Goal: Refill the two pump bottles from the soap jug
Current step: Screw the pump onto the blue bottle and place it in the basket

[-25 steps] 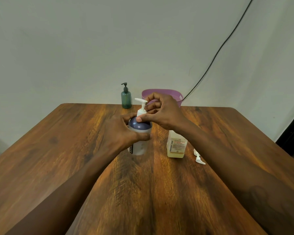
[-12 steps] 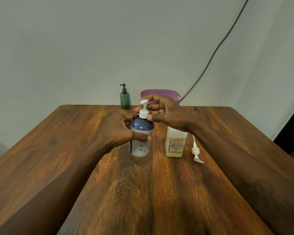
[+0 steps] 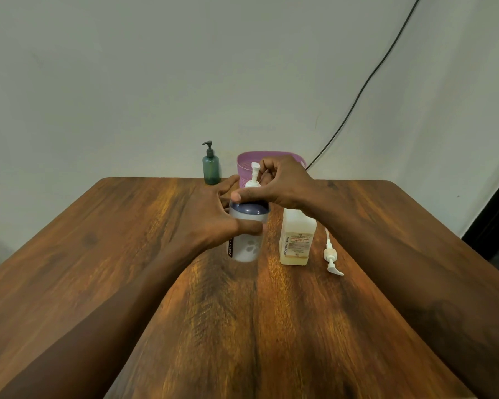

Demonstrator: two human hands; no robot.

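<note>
A white pump bottle (image 3: 249, 246) with a dark blue shoulder and a paw print stands upright mid-table. My left hand (image 3: 213, 217) grips its body from the left. My right hand (image 3: 274, 184) pinches the white pump head (image 3: 254, 175) at the collar on top of it. To the right stands the square soap jug (image 3: 297, 240) with pale yellow liquid and a printed label; my right forearm hides its top. A loose white pump (image 3: 330, 254) lies on the table right of the jug. A small dark green pump bottle (image 3: 211, 165) stands at the far edge.
A purple basket (image 3: 271, 159) sits at the back of the wooden table (image 3: 127, 240), behind my hands. A black cable (image 3: 366, 82) runs down the wall to the right of it.
The pump nozzle has turned between frames while my right hand stays at the collar. My left hand keeps holding the bottle, which has stayed in place.
</note>
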